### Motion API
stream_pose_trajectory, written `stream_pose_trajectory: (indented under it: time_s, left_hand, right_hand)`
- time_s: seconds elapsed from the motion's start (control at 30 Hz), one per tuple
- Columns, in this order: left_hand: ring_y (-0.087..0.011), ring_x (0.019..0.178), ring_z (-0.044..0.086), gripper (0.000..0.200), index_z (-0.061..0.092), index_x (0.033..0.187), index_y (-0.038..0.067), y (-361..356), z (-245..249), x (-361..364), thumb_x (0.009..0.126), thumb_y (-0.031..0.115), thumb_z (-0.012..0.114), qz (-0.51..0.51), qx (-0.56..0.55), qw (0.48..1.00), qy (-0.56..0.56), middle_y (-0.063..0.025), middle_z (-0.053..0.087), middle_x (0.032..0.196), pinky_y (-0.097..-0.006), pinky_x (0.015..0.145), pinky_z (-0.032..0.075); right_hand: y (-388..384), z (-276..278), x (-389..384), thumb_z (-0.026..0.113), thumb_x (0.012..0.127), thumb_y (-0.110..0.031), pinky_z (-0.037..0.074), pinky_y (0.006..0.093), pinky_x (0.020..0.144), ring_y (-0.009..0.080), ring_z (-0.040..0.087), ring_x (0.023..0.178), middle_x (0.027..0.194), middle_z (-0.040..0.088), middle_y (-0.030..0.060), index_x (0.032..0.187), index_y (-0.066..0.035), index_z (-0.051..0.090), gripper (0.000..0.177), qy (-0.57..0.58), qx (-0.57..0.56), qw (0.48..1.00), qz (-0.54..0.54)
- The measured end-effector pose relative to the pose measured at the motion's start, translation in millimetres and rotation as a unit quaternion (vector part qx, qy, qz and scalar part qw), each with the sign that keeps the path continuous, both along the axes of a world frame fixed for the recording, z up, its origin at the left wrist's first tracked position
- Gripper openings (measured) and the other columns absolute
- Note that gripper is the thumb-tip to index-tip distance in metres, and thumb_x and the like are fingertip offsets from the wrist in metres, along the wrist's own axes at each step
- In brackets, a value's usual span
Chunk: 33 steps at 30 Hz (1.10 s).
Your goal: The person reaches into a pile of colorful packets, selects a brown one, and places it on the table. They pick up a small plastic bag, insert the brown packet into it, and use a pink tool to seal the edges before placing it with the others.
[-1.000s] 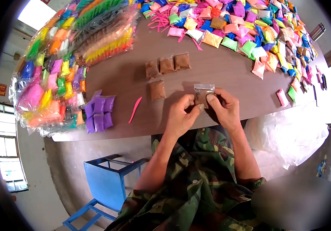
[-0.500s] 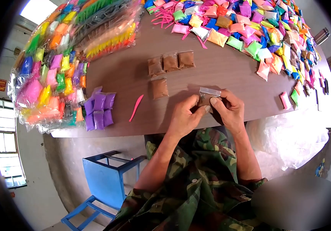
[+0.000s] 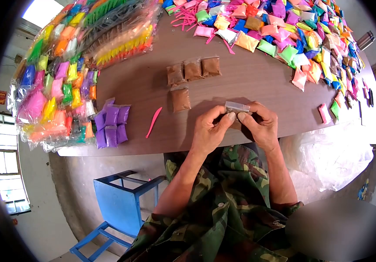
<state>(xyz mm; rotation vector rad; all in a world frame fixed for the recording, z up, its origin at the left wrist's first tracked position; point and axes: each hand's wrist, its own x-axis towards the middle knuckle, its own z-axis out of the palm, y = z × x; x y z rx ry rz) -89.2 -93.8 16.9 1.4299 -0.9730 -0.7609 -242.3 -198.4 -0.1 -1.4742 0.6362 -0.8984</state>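
Observation:
My left hand (image 3: 210, 130) and my right hand (image 3: 261, 125) pinch a small clear-topped packet (image 3: 237, 106) between them, near the table's front edge. Both thumbs press on its near side, just below the clear strip. Fingers cover most of its body, where little brown shows. To the left of my hands lies a single brown packet (image 3: 181, 100). Beyond that one, three brown packets (image 3: 193, 70) form a row. Further left, a pink plastic knife-shaped tool (image 3: 154, 122) rests near a cluster of purple packets (image 3: 116, 115).
A heap of mixed coloured packets (image 3: 279, 32) covers the far right of the brown table (image 3: 135, 83). Large clear bags of coloured packets (image 3: 57, 94) stand along the left. A blue chair (image 3: 117, 205) is below the table, and clear plastic sheeting (image 3: 327, 155) hangs at right.
My thumbs have moved up toward the packet's clear strip and closer together. Less of the packet's brown body shows now. The other packets stay in place.

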Motion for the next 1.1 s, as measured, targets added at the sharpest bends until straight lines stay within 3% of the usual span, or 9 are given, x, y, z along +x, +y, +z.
stream_pose_trajectory:
  time_s: [0.3, 0.43, 0.5, 0.7, 0.77, 0.8, 0.87, 0.97, 1.1]
  left_hand:
    - [-0.0051, 0.081, 0.057, 0.027, 0.075, 0.111, -0.001, -0.7, -7.8, 0.1, 0.105, 0.025, 0.073, 0.042, 0.018, 0.996, 0.071, 0.0020, 0.068, 0.084, -0.0242, 0.071, 0.049]
    - [-0.0066, 0.085, 0.062, 0.025, 0.073, 0.117, -0.001, -1.6, -7.6, -9.1, 0.105, 0.022, 0.073, 0.079, 0.014, 0.996, 0.041, -0.0014, 0.071, 0.089, -0.0252, 0.075, 0.052]
    - [-0.0056, 0.090, 0.064, 0.018, 0.073, 0.121, 0.001, 1.5, -5.1, -15.6, 0.107, 0.010, 0.068, 0.151, -0.029, 0.988, 0.027, -0.0010, 0.073, 0.104, -0.0235, 0.077, 0.053]
    - [-0.0072, 0.096, 0.066, 0.021, 0.072, 0.124, 0.001, 48.7, -0.6, 3.8, 0.104, 0.006, 0.069, 0.205, 0.011, 0.967, -0.148, -0.0048, 0.074, 0.111, -0.0231, 0.082, 0.054]
    - [-0.0069, 0.090, 0.065, 0.021, 0.073, 0.122, 0.002, 65.3, -6.2, 14.8, 0.102, 0.006, 0.070, 0.223, 0.011, 0.961, -0.161, -0.0036, 0.073, 0.106, -0.0217, 0.078, 0.052]
    - [-0.0068, 0.087, 0.064, 0.020, 0.073, 0.121, 0.002, 73.3, -7.6, 19.8, 0.102, 0.006, 0.070, 0.237, 0.013, 0.954, -0.180, -0.0027, 0.073, 0.103, -0.0214, 0.076, 0.051]
    - [-0.0074, 0.081, 0.062, 0.017, 0.074, 0.118, 0.002, 83.8, -6.5, 29.0, 0.103, 0.010, 0.070, 0.261, 0.007, 0.936, -0.237, -0.0013, 0.071, 0.093, -0.0217, 0.072, 0.048]
    - [-0.0079, 0.081, 0.062, 0.017, 0.074, 0.117, 0.002, 92.2, -12.0, 38.8, 0.103, 0.011, 0.071, 0.277, -0.013, 0.921, -0.274, -0.0026, 0.072, 0.091, -0.0223, 0.072, 0.049]
    - [-0.0216, 0.092, 0.071, 0.017, 0.074, 0.117, 0.001, 97.2, -11.5, 52.0, 0.102, 0.009, 0.071, 0.286, -0.021, 0.893, -0.348, -0.0114, 0.076, 0.105, -0.0314, 0.081, 0.056]
  right_hand:
    - [0.5, 4.1, 0.1, 0.077, 0.097, 0.000, 0.045, 0.0241, 0.070, 0.0059, 0.055, 0.081, 0.089, 0.064, -0.0023, 0.100, 0.002, 0.075, 0.004, 0.024, -0.028, 0.999, 0.021]
    - [3.3, 8.6, 6.2, 0.079, 0.092, -0.001, 0.046, 0.0250, 0.071, 0.0065, 0.055, 0.080, 0.086, 0.064, -0.0013, 0.115, 0.000, 0.075, 0.023, 0.043, 0.012, 0.999, -0.010]
    - [2.8, 8.7, 7.8, 0.080, 0.092, -0.001, 0.048, 0.0248, 0.072, 0.0062, 0.056, 0.081, 0.088, 0.065, -0.0013, 0.122, -0.001, 0.073, 0.030, 0.048, 0.047, 0.997, -0.023]
    - [9.0, 23.1, 14.5, 0.076, 0.091, -0.002, 0.057, 0.0358, 0.082, 0.0244, 0.071, 0.092, 0.109, 0.072, 0.0126, 0.131, 0.001, 0.067, 0.042, 0.167, -0.116, 0.978, -0.051]
    - [16.9, 30.6, 12.4, 0.073, 0.093, -0.005, 0.056, 0.0446, 0.094, 0.0374, 0.068, 0.117, 0.133, 0.066, 0.0200, 0.133, 0.001, 0.067, 0.041, 0.211, -0.226, 0.945, -0.109]
    - [18.9, 27.5, 9.0, 0.073, 0.093, -0.005, 0.056, 0.0446, 0.094, 0.0374, 0.068, 0.117, 0.133, 0.066, 0.0200, 0.133, 0.001, 0.067, 0.041, 0.213, -0.226, 0.945, -0.106]
    - [20.9, 19.9, -0.4, 0.073, 0.095, -0.013, 0.049, 0.0491, 0.107, 0.0389, 0.057, 0.137, 0.150, 0.057, 0.0199, 0.136, -0.002, 0.067, 0.042, 0.254, -0.409, 0.874, -0.073]
    - [32.8, 25.9, -3.8, 0.073, 0.097, -0.022, 0.044, 0.0515, 0.113, 0.0381, 0.052, 0.144, 0.155, 0.055, 0.0180, 0.141, -0.004, 0.065, 0.048, 0.292, -0.435, 0.852, 0.002]
    - [37.3, 15.2, -2.4, 0.073, 0.097, -0.028, 0.041, 0.0517, 0.116, 0.0356, 0.051, 0.146, 0.157, 0.055, 0.0157, 0.146, -0.002, 0.061, 0.057, 0.350, -0.452, 0.820, 0.023]
